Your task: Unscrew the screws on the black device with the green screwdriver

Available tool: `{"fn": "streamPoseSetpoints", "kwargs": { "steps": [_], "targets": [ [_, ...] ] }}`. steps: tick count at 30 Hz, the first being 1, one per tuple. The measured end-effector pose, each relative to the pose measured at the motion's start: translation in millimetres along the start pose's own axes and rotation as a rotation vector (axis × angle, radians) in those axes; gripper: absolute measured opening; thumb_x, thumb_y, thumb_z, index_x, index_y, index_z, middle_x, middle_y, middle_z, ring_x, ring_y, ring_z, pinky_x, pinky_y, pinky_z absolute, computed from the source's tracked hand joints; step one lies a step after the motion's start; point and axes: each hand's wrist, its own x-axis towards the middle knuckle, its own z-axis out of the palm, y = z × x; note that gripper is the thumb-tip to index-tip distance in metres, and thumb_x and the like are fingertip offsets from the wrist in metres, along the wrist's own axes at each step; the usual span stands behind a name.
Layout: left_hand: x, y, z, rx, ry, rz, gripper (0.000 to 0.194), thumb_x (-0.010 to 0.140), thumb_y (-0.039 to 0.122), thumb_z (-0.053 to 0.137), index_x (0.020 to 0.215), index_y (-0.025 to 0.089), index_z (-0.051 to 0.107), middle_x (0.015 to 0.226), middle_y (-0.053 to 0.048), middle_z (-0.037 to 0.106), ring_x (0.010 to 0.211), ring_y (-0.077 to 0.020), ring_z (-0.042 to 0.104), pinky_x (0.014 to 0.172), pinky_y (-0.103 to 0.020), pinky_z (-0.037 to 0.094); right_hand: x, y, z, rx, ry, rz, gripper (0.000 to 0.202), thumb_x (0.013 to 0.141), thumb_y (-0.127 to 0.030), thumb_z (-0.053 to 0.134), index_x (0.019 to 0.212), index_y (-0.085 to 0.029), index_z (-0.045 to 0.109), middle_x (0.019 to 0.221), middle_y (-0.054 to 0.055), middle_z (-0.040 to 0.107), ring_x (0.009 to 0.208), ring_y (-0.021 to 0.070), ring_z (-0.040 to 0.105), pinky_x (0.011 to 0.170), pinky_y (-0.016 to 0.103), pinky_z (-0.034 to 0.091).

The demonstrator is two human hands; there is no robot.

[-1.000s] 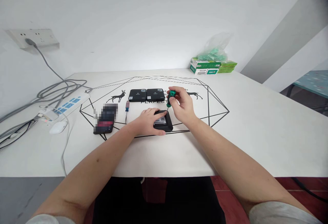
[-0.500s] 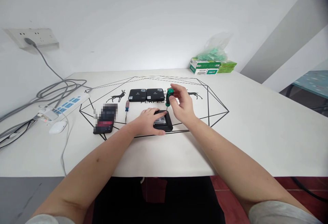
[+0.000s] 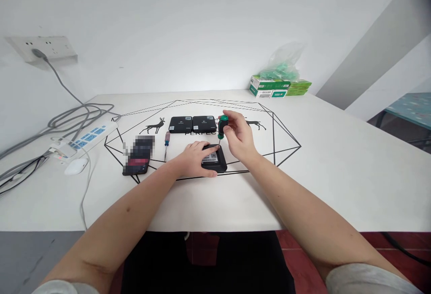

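A black box with a white label (image 3: pixel 220 161) lies on the white table. My left hand (image 3: pixel 195 159) grips its left side, the thumb along the front edge and a finger reaching the shaft of the screwdriver. In my right hand (image 3: pixel 238 136) is a green and black screwdriver (image 3: pixel 222 126), upright, its tip at the back edge of the box. Behind are two flat black boxes side by side, the left one (image 3: pixel 181 125) touching the right one (image 3: pixel 204 124). A second screwdriver (image 3: pixel 167 140) with a red and blue handle lies left of my left hand.
A phone (image 3: pixel 138 157), partly blurred, lies at the left. Farther left are a power strip (image 3: pixel 92 139), a white earphone case (image 3: pixel 76 166) and coiled grey cables (image 3: pixel 72 116). Green and white cartons (image 3: pixel 269 86) with a plastic bag (image 3: pixel 282 67) stand at the back right.
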Motion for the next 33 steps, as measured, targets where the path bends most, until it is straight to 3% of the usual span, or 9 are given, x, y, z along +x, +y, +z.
{"fn": "streamPoseSetpoints", "kwargs": {
  "steps": [3,7,10,15,18,22,24,28,33],
  "targets": [
    [-0.6,1.3,-0.7,0.006,0.000,-0.003,0.104,0.090,0.079,0.076,0.176,0.030,0.042,0.179,-0.018,0.036,0.165,-0.0482,0.030,0.134,-0.068,0.025,1.6,-2.1,-1.2,-0.033,-0.008,-0.045,0.033,0.106,-0.039,0.059,0.138,-0.034,0.065,0.128,0.008,0.072,0.112,0.0261,0.072,0.090,0.050,0.068],
    [-0.5,1.0,-0.4,0.017,-0.009,0.004,0.105,0.091,0.079,0.075,0.177,0.027,0.042,0.178,-0.020,0.036,0.165,-0.0468,0.031,0.135,-0.066,0.025,4.9,-4.7,-2.4,-0.138,0.004,-0.083,0.047,0.092,-0.041,0.081,0.137,-0.033,0.069,0.114,0.006,0.067,0.091,0.0226,0.067,0.077,0.045,0.068],
    [0.0,0.2,0.1,0.013,0.002,0.014,0.104,0.091,0.078,0.075,0.176,0.028,0.043,0.178,-0.019,0.036,0.165,-0.0467,0.031,0.135,-0.066,0.024,4.1,-3.9,-2.5,-0.133,-0.016,-0.078,0.049,0.095,-0.032,0.074,0.143,-0.033,0.066,0.110,0.005,0.068,0.089,0.0220,0.067,0.080,0.046,0.068],
    [0.5,0.4,0.2,0.013,-0.003,0.008,0.105,0.091,0.077,0.076,0.177,0.027,0.042,0.179,-0.020,0.034,0.166,-0.0483,0.030,0.135,-0.067,0.024,1.3,-1.7,-2.9,-0.028,-0.051,-0.045,0.046,0.102,-0.024,0.053,0.146,-0.034,0.061,0.130,0.007,0.074,0.112,0.0252,0.074,0.095,0.051,0.068],
    [0.7,-0.5,1.0,0.022,-0.001,0.016,0.105,0.092,0.079,0.075,0.177,0.028,0.041,0.179,-0.019,0.035,0.165,-0.0478,0.030,0.135,-0.068,0.024,3.0,-2.1,-3.0,-0.093,-0.015,-0.097,0.037,0.104,-0.033,0.061,0.140,-0.033,0.065,0.125,0.008,0.071,0.113,0.0267,0.071,0.092,0.051,0.067],
    [0.7,-2.6,2.4,0.012,0.016,0.019,0.103,0.090,0.081,0.075,0.175,0.031,0.044,0.177,-0.017,0.038,0.164,-0.0476,0.032,0.135,-0.067,0.025,4.7,-2.2,-3.0,-0.190,0.031,-0.142,0.043,0.095,-0.040,0.079,0.135,-0.031,0.068,0.110,0.006,0.063,0.092,0.0229,0.064,0.081,0.046,0.066],
    [0.7,-2.9,2.5,0.011,0.014,0.014,0.103,0.090,0.080,0.075,0.175,0.031,0.044,0.177,-0.017,0.038,0.164,-0.0476,0.032,0.135,-0.067,0.025,3.9,-1.2,-3.1,-0.193,0.034,-0.135,0.045,0.096,-0.035,0.076,0.139,-0.032,0.064,0.109,0.005,0.064,0.090,0.0224,0.064,0.081,0.046,0.065],
    [0.8,-1.3,1.0,0.011,0.006,0.015,0.102,0.091,0.079,0.075,0.176,0.031,0.043,0.177,-0.017,0.038,0.163,-0.0468,0.033,0.134,-0.066,0.026,1.6,1.1,-3.6,-0.135,0.017,-0.083,0.050,0.099,-0.027,0.062,0.148,-0.034,0.055,0.125,0.007,0.070,0.106,0.0254,0.070,0.092,0.050,0.065],
    [0.7,1.4,-1.2,0.031,-0.012,0.005,0.106,0.091,0.077,0.076,0.177,0.027,0.041,0.177,-0.021,0.036,0.163,-0.0458,0.033,0.135,-0.065,0.025,3.3,-1.0,-3.1,-0.135,0.000,-0.123,0.040,0.100,-0.030,0.064,0.140,-0.032,0.062,0.126,0.008,0.073,0.107,0.0259,0.072,0.088,0.048,0.066]
  ]
}}
